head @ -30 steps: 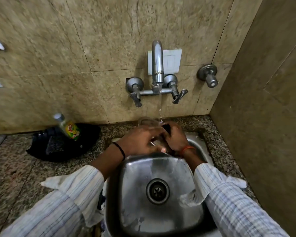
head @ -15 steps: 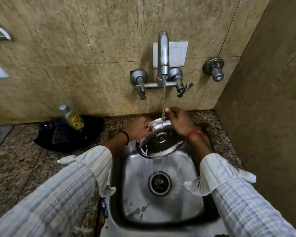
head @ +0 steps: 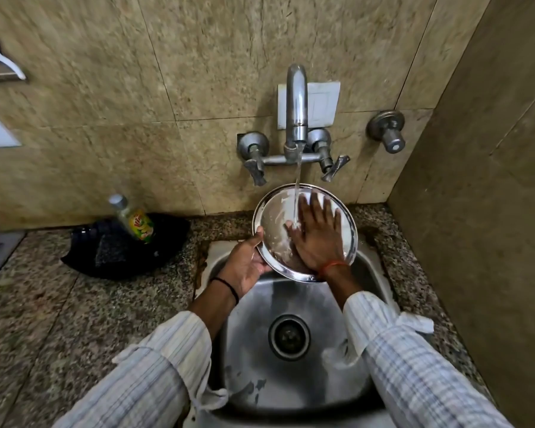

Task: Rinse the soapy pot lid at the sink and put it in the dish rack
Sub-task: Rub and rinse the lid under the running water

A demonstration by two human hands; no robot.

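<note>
Water from the tap (head: 296, 106) streams onto the soapy pot lid (head: 272, 217), tilted above the sink (head: 254, 350), its left rim gripped by the left hand (head: 244, 264) while the right hand (head: 317, 236) lies flat, fingers spread, on its face

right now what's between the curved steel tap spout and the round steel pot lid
In the head view, only a thin stream of water falls from the curved steel tap spout onto the round steel pot lid, landing beside the right hand.

Dim warm light, glare on sink (head: 294, 396), edges bowed, perhaps slightly motion-blurred
</note>
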